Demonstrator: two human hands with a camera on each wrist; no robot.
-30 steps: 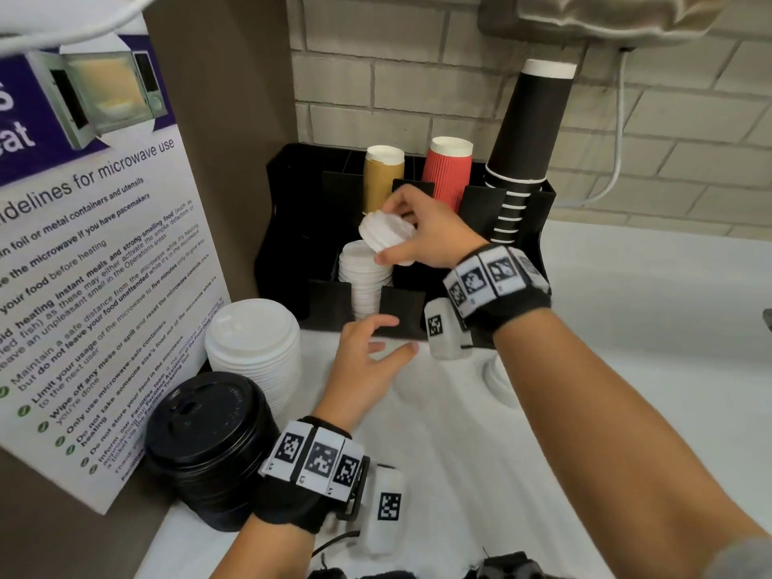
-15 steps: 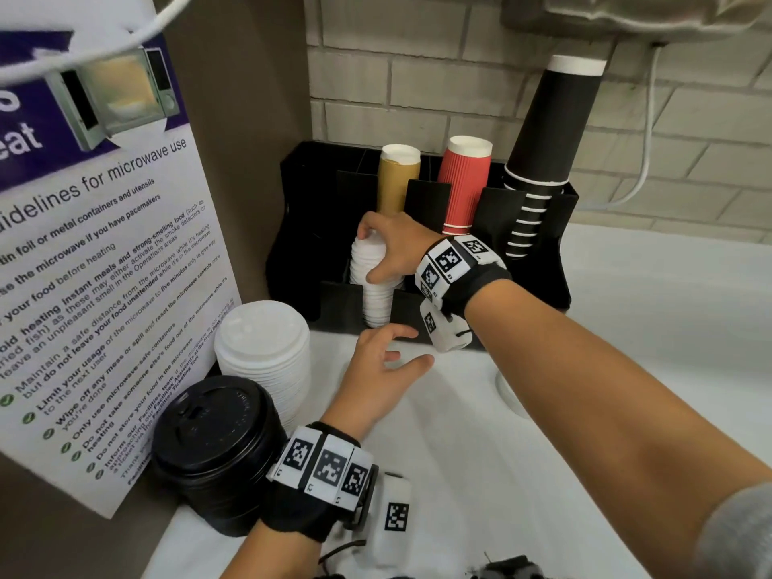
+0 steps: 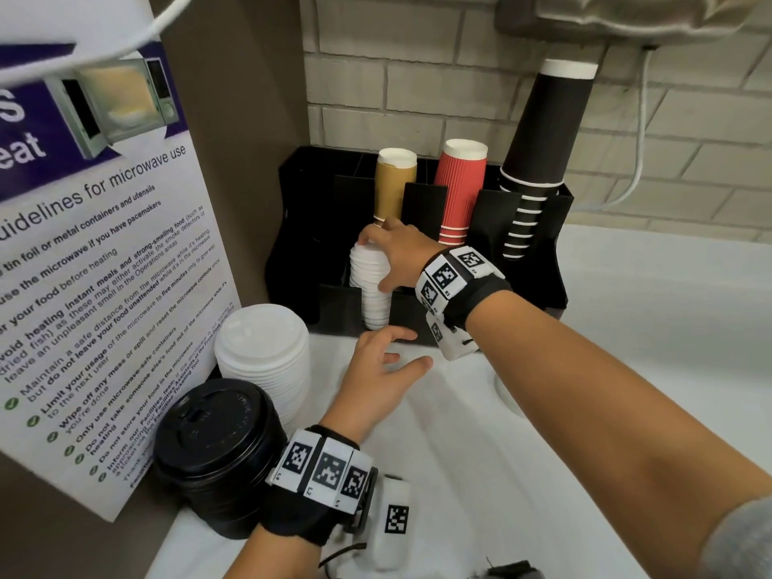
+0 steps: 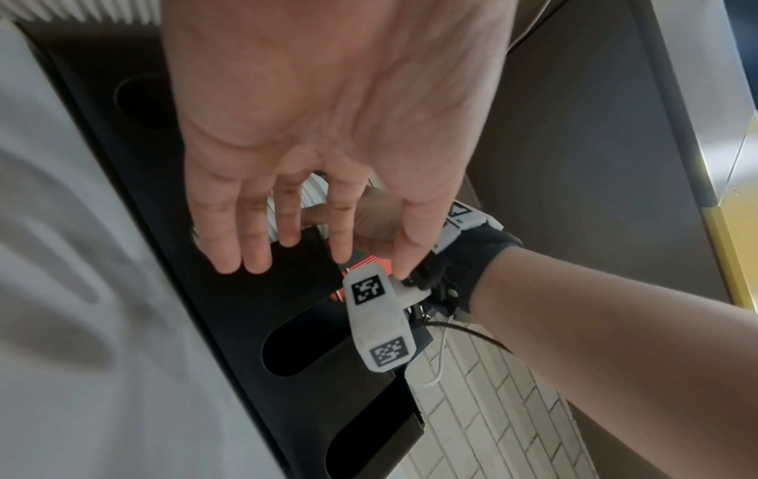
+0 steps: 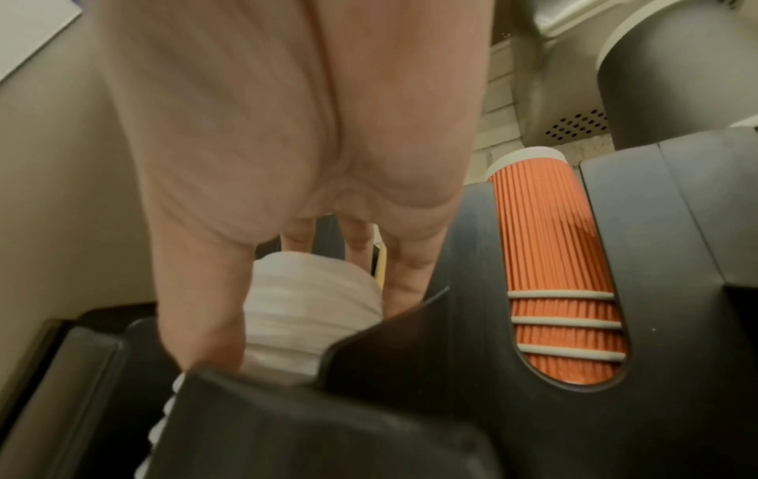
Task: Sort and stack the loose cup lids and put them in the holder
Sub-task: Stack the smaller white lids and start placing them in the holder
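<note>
Closest in, at 7 o'clock, the stack of black lids (image 3: 217, 449) and the bigger white lid stack (image 3: 263, 357) sit loose on the counter (image 3: 626, 348), not yet in the holder (image 3: 292, 227). The left hand (image 3: 376, 380) hovers mid-frame, fingers spread, holding nothing. At 12 o'clock, the right hand (image 3: 397, 257) has its fingers and thumb curled round the small white lids (image 3: 369, 286) in a front slot. That column looks tall and leany, so pressing off-center could tip it.

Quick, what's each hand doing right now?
Left hand: open, fingers spread, holding nothing.
Right hand: fingers curled round the top of the small white lids in the holder.
</note>
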